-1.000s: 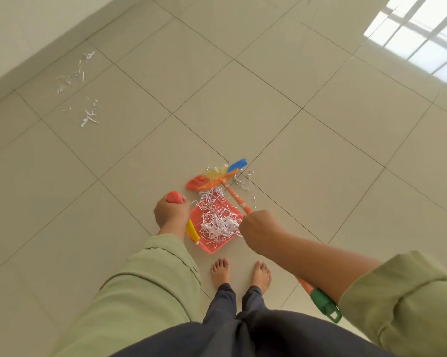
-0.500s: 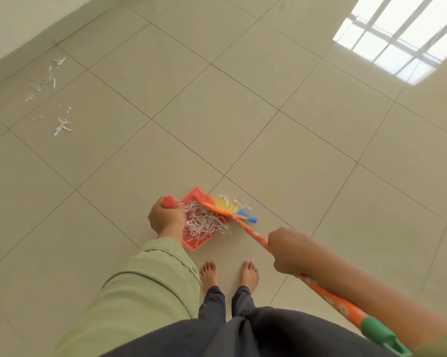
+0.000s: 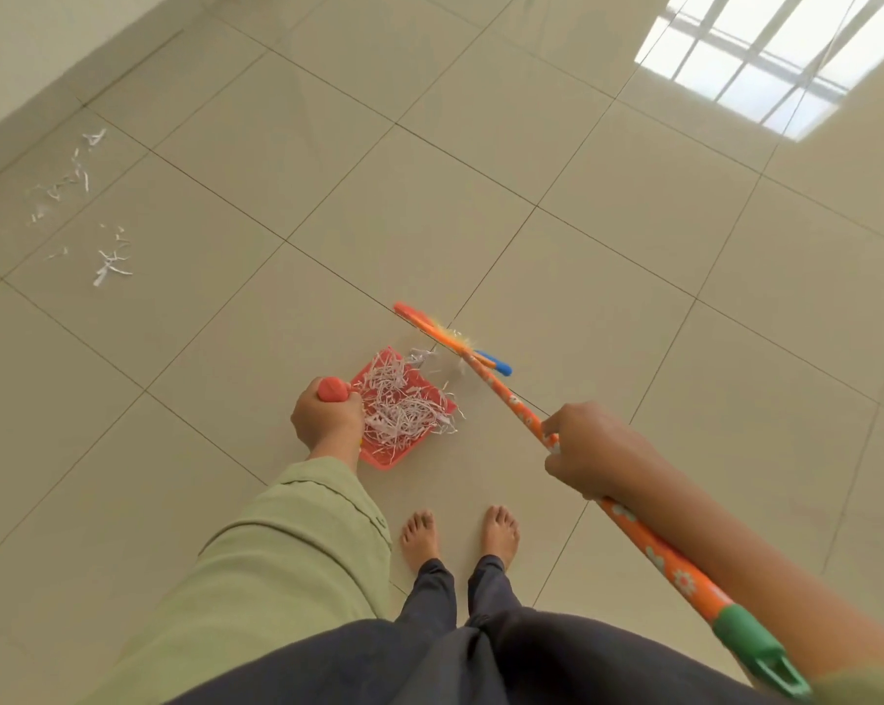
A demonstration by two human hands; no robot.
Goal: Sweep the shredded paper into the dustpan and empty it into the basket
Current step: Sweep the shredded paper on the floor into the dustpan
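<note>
Left hand (image 3: 326, 418) grips the red plastic dustpan (image 3: 404, 417) holding shredded white paper; right hand (image 3: 590, 450) grips the orange floral broom (image 3: 485, 371), now drawn back beyond the pan's lip for another stroke, stray shreds (image 3: 81, 206) remaining.

Glossy tiled floor (image 3: 633, 297) – matt plastic dustpan (image 3: 378, 457), crinkly shredded paper (image 3: 404, 409).

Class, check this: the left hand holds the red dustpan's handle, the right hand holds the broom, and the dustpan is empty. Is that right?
One thing is wrong: the dustpan is not empty. The head view shows it full of shredded paper. The rest stands: the left hand holds its handle, and the right hand holds the broom.
</note>
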